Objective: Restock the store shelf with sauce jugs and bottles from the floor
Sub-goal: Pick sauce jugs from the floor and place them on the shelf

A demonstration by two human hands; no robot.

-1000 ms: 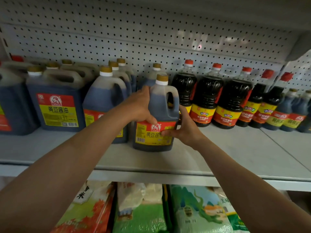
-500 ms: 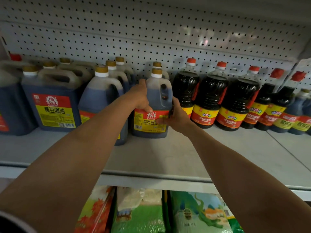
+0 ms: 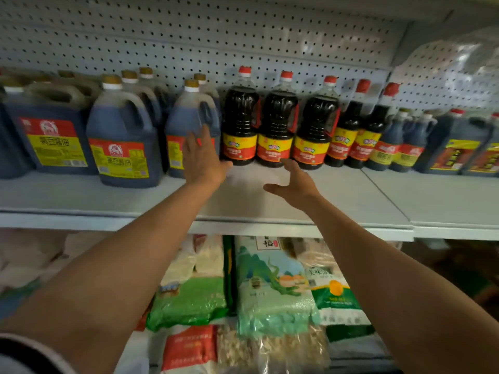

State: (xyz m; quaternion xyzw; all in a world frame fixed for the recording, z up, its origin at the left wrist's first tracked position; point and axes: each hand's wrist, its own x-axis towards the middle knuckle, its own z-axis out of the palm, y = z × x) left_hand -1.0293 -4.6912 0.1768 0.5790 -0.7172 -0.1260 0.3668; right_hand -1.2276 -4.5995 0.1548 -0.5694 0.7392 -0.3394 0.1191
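The sauce jug (image 3: 193, 125) stands upright on the white metal shelf (image 3: 270, 201), far back in the row, just left of three dark red-capped bottles (image 3: 275, 120). It is translucent plastic with a moulded handle, gold cap and red-and-yellow label; the matching jug at left (image 3: 122, 141) reads 黄豆酱油. The left hand (image 3: 202, 157) lies flat against the jug's label, fingers straight, gripping nothing. The right hand (image 3: 293, 183) hovers spread above the shelf, empty. Printed grain bags (image 3: 272, 287) fill the lower shelf.
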